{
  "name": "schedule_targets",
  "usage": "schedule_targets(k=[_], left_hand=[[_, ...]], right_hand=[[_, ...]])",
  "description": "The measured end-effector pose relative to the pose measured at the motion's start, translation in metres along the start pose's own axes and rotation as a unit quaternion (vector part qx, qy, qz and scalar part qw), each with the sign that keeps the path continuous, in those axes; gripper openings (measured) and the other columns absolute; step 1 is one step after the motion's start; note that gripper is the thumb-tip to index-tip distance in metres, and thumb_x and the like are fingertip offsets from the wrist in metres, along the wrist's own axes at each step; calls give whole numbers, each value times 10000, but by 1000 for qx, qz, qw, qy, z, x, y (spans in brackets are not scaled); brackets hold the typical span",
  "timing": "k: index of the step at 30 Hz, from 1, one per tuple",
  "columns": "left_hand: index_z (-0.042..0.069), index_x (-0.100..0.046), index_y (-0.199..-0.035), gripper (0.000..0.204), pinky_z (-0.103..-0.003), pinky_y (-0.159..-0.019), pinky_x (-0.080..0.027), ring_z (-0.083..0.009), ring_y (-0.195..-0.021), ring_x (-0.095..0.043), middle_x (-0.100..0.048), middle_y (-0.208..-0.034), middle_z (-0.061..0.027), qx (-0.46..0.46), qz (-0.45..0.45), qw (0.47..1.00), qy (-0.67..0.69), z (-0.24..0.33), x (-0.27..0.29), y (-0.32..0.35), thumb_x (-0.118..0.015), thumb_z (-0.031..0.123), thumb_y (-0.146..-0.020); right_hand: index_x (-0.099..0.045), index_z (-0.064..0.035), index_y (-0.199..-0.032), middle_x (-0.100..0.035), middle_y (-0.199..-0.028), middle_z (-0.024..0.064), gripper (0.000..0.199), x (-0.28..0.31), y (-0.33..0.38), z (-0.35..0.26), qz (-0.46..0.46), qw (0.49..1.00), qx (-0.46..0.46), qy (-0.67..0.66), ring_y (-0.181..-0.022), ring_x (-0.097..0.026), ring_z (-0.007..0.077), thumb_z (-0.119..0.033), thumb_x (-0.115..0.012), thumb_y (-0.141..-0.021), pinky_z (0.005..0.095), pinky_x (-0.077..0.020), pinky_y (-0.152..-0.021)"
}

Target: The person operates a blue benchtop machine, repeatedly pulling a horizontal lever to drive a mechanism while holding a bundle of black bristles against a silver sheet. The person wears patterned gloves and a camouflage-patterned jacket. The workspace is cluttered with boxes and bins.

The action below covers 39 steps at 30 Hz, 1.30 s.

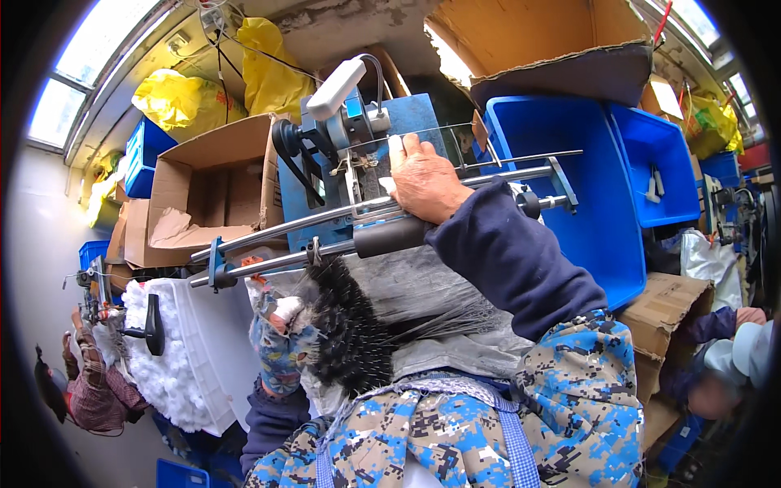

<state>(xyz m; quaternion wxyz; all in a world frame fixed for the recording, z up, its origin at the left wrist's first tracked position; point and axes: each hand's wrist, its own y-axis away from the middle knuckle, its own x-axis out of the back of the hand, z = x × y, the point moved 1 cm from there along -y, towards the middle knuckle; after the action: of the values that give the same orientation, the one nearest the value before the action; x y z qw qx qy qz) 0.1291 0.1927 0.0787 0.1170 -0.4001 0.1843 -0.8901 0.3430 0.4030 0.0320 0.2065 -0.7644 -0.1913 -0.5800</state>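
Note:
My right hand (427, 179) is bare and reaches over the blue machine (415, 114), its fingers bent at a thin wire (447, 128) that stretches sideways across it. The thumb has a white covering. What these fingers hold is hidden. Low at the left, my left hand (281, 346) wears a patterned glove with a bare fingertip showing. Its fingers curl against a bundle of black bristle brushes (350, 333) with thin metal stems, lying over my lap; I cannot make out what is in them. Two metal rails (309, 264), one with a dark sleeve (390, 237), cross in front of the machine.
An open cardboard box (163, 232) stands left of the machine, and large blue bins (626, 268) stand right. White fluffy pieces fill a white tray (232, 350) at the lower left. Other people (93, 374) sit at both sides. A black belt drive (293, 154) adjoins the motor.

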Motion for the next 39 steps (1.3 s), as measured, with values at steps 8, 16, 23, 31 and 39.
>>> schedule_targets(k=[8, 16, 23, 31, 39], left_hand=[[11, -600, -929, 110, -244, -673, -460, -117, -722, -572, -620, -840, -54, 83, 36, 995, 50, -3, -7, 8, -623, -3, -823], [-19, -525, -989, 152, -260, -600, -490, -156, -641, -591, -623, -803, -114, 189, 124, 948, 222, -5, 15, 11, -581, 56, -869], [0, -596, -927, 122, -266, -615, -509, -168, -697, -630, -629, -771, -101, 154, -75, 970, 170, 6, 1, -13, -624, 13, -810], [58, -609, -929, 163, -318, -645, -492, -216, -744, -644, -642, -788, -88, -13, -142, 986, 92, 14, -2, -27, -660, 61, -774], [51, -628, -922, 265, -437, -784, -464, -308, -803, -610, -628, -843, -111, -50, -178, 939, -290, -85, -32, 15, -685, 142, -680]], right_hand=[[-612, -55, -948, -553, -974, 89, 217, 42, -11, 38, 134, 983, -11, 127, -974, -476, 258, -175, -612, -767, 400, -358, -802], [-636, -90, -779, -645, -744, 99, 96, 73, 20, 36, -15, 998, 53, 43, -792, -622, 248, -99, -540, -776, 417, -402, -708], [-553, 23, -1019, -531, -1056, 181, 337, 61, 102, -60, 40, 898, 185, -397, -958, -511, 343, -124, -687, -746, 407, -417, -847], [-593, 47, -1013, -642, -883, 160, 191, 89, 79, -52, 89, 570, 68, -814, -811, -636, 201, -71, -467, -933, 322, -517, -753], [-644, -68, -858, -581, -821, 130, 120, 50, -7, -10, 97, 993, 60, -20, -740, -569, 257, -73, -566, -767, 382, -456, -640]])
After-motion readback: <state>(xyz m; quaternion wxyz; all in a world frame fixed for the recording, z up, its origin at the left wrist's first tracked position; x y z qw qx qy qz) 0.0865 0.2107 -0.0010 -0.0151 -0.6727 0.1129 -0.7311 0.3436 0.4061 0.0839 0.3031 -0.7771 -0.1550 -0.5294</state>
